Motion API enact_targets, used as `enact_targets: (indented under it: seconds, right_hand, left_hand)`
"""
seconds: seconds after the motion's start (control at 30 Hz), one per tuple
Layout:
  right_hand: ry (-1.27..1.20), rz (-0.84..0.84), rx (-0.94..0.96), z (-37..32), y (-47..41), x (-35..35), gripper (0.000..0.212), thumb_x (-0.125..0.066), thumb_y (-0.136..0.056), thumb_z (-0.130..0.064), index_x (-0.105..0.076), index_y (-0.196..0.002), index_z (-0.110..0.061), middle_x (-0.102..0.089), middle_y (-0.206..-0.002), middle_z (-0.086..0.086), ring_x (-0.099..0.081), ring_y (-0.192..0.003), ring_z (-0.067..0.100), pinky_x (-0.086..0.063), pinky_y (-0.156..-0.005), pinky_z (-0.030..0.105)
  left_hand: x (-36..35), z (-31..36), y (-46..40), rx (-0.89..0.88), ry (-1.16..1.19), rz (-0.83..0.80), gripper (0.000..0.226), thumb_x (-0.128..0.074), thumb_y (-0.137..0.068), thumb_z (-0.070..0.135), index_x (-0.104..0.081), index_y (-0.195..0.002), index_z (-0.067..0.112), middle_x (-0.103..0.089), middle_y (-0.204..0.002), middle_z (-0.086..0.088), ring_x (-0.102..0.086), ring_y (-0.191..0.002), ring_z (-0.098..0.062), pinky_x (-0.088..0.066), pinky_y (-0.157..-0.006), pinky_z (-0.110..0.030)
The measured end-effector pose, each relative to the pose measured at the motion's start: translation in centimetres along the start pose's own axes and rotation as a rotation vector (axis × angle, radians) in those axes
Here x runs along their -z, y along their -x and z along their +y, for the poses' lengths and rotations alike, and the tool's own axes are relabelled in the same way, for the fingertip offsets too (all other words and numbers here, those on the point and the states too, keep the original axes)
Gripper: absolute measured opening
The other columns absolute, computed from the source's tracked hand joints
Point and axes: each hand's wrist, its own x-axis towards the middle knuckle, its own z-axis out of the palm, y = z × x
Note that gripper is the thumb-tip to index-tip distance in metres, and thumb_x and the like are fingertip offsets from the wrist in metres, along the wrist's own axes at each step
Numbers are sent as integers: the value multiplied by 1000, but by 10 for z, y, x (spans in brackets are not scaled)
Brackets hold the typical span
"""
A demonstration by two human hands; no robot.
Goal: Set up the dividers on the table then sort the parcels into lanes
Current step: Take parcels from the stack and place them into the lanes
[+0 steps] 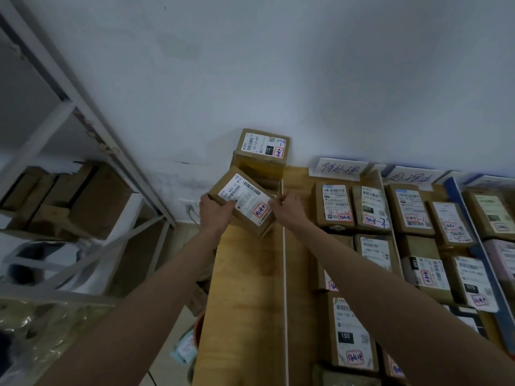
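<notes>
A brown cardboard parcel [245, 200] with a white shipping label is gripped between my left hand [214, 214] on its left side and my right hand [288, 208] on its right corner. It is tilted, over the far end of the leftmost lane of the wooden table [242, 302]. Behind it, against the wall, stands a stack of parcels topped by one labelled 122 [262, 147]. A thin white divider [284, 288] runs along the table just right of this lane. A blue divider [479, 252] marks a lane farther right.
Lanes to the right hold several labelled parcels [373, 207] under handwritten paper signs [338, 169]. A metal shelf rack [92, 135] with cartons stands at the left. Bags and small items lie on the floor beside the table's left edge.
</notes>
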Motion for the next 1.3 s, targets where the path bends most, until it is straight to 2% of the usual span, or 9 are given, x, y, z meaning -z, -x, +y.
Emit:
enact_targets:
  seconds: [0.07, 0.17, 0.4, 0.5, 0.6, 0.67, 0.77, 1.03, 1.3]
  right_hand:
    - [71, -84, 31, -3, 11, 4, 47, -55, -97, -37, -47, -134, -10, -44, -132, 3, -61, -105, 18, -59, -79, 32]
    - [212, -190, 54, -16, 31, 10, 40, -46, -99, -44, -62, -119, -13, -62, -122, 10, -62, -109, 23, -54, -94, 44]
    - [123, -217, 21, -38, 83, 38, 43, -39, -104, -38, -57, -125, -4, -64, -119, 11, -63, -107, 25, -54, -91, 37]
    - [48, -142, -9, -35, 103, 52, 44, -35, -106, -35, -56, -126, -1, -63, -121, 11, -61, -107, 25, -53, -92, 36]
    - [78, -46, -38, -24, 127, 70, 44, -30, -108, -31, -54, -123, 2, -58, -111, 12, -59, -104, 27, -49, -90, 36]
    - [102, -3, -51, -11, 139, 84, 45, -28, -108, -28, -54, -122, 6, -60, -118, 20, -58, -103, 32, -49, -97, 41]
    - [112, 61, -92, 11, 159, 110, 47, -30, -106, -26, -55, -123, 9, -59, -124, 29, -57, -114, 42, -46, -100, 47]
    - [7, 260, -182, 84, 221, 174, 46, -32, -106, -29, -57, -125, 5, -59, -125, 25, -57, -115, 39, -46, -101, 47]
    - [-36, 374, -298, 164, 278, 210, 51, -34, -105, -37, -53, -127, 4, -58, -123, 21, -58, -111, 33, -50, -97, 48]
  left_hand:
    - [7, 7, 8, -44, -10, -9, 50, -68, -90, 24, -39, -131, 14, -56, -125, -9, -63, -105, -26, -56, -65, -31]
    - [21, 26, 19, -113, -28, -30, 50, -65, -93, 23, -40, -134, 12, -56, -126, -4, -63, -99, -22, -51, -59, -24]
    - [36, 73, 59, -257, -202, -133, 61, -57, -98, 32, -32, -150, 14, -44, -148, -6, -58, -119, -29, -55, -81, -35]
    - [33, 79, 83, -345, -374, -163, 62, -45, -100, 46, -31, -151, 13, -41, -152, -7, -49, -130, -31, -42, -107, -45]
    - [28, 72, 108, -563, -643, -221, 50, -33, -99, 49, -50, -135, 18, -53, -137, -8, -53, -124, -32, -46, -100, -45]
    - [23, 66, 122, -658, -861, -232, 48, -34, -98, 48, -48, -136, 21, -51, -139, -8, -54, -121, -31, -49, -95, -47]
    - [8, 60, 145, -753, -1065, -205, 51, -37, -102, 41, -40, -147, 16, -41, -151, -6, -46, -131, -29, -42, -104, -45]
    - [-50, 54, 213, -983, -1209, -294, 47, -33, -102, 40, -44, -141, 15, -43, -148, -8, -42, -134, -28, -33, -110, -44]
    - [-110, 26, 276, -1042, -1250, -408, 56, -29, -102, 48, -36, -149, 18, -35, -155, -3, -34, -141, -25, -28, -115, -42]
